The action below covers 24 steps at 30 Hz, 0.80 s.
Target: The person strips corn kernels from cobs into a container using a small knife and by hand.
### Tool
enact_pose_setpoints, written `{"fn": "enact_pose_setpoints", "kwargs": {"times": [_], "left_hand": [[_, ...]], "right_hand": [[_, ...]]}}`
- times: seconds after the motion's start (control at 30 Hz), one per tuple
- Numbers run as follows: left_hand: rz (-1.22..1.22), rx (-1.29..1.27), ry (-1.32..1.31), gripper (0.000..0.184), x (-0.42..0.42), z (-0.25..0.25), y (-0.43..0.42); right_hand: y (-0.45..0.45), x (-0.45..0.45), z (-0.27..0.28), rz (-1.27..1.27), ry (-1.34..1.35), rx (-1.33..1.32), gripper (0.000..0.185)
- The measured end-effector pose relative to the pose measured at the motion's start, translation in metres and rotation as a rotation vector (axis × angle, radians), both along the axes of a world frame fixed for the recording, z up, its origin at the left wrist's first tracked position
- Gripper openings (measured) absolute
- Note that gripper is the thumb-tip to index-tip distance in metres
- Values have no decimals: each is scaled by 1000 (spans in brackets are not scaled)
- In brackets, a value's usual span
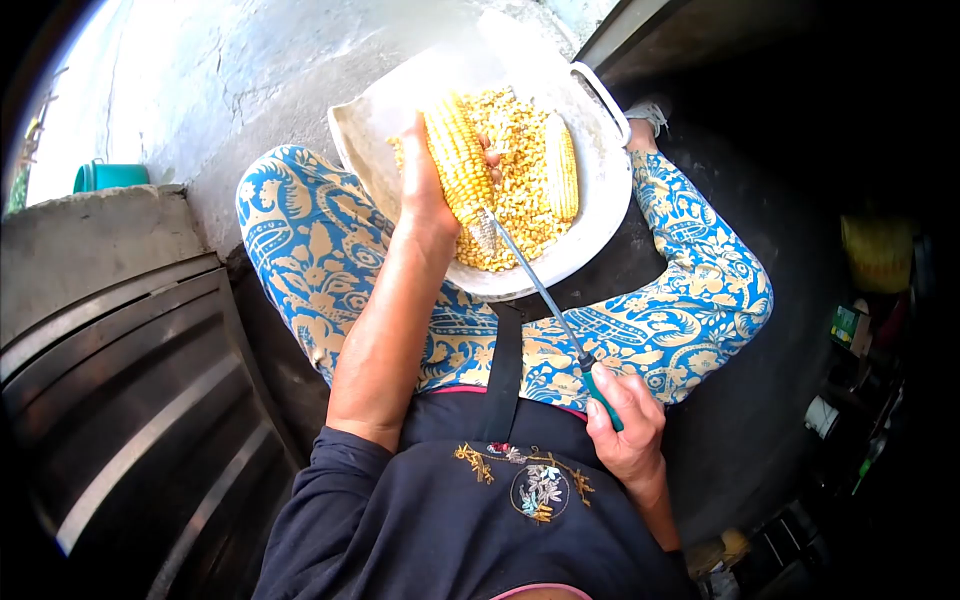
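Observation:
My left hand (428, 188) is wrapped round a yellow corn cob (457, 155), held tilted over a white basin (605, 215). The cob's lower end shows bare pith where kernels are gone. In my right hand (628, 425) is a screwdriver (545, 295) with a green and black handle and a long metal shaft. Its tip meets the cob near the bare end. Loose corn kernels (515, 225) cover the basin's bottom, and a second corn cob (562, 170) lies on them at the right side.
The basin rests between my crossed legs in blue patterned trousers (690, 330). At left are a metal door panel (150, 400) and a low concrete wall (100, 235) with a green container (110, 176). A yellow bucket (877, 253) and assorted items stand in shadow at right.

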<state>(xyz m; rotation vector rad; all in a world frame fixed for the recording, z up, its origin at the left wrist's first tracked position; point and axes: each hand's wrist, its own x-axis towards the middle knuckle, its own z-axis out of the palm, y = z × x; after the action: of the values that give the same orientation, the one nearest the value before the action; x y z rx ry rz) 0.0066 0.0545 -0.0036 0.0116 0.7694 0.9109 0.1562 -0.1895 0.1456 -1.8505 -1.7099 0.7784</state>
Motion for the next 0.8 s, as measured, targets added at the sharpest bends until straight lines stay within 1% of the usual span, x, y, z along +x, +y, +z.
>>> {"fn": "enact_pose_setpoints", "kwargs": {"times": [0.07, 0.1, 0.17, 0.23, 0.33, 0.4, 0.43, 0.5, 0.57, 0.63, 0.67, 0.77, 0.8], "left_hand": [[-11, -4, -40, 57, -1, 1, 0], [-23, -9, -80, 56, -1, 2, -1], [-34, -1, -70, 56, 0, 4, 0], [-42, 5, -61, 55, 1, 6, -1], [21, 17, -48, 56, 1, 12, -2], [56, 48, -18, 56, 2, 15, -3], [54, 46, -18, 56, 2, 16, -3], [51, 113, 9, 56, 2, 18, -3], [36, 124, 14, 56, 2, 18, -2], [21, 132, 20, 55, 3, 18, -2], [17, 133, 29, 55, 3, 17, -2], [-1, 123, 51, 54, 5, 19, -3], [-9, 109, 62, 54, 5, 20, -4]], "right_hand": [[3, -2, 5, 69, -164, 67, 35], [4, -2, 9, 66, -163, 66, 35], [5, 0, 17, 127, -226, 87, 38], [4, 0, 21, 116, -225, 58, 35], [3, -3, 21, 107, -164, -8, 36], [5, -10, 20, -49, -65, -18, 41], [4, -8, 21, -51, -65, -20, 41], [3, -3, 22, -66, 92, -146, 46], [2, -6, 22, -95, 133, -182, 44], [-2, -8, 22, -123, 210, -294, 45], [-1, -8, 19, -91, 165, -208, 46], [-4, -10, 19, -27, 99, -158, 47], [-5, -11, 14, -22, 91, -99, 48]]}}
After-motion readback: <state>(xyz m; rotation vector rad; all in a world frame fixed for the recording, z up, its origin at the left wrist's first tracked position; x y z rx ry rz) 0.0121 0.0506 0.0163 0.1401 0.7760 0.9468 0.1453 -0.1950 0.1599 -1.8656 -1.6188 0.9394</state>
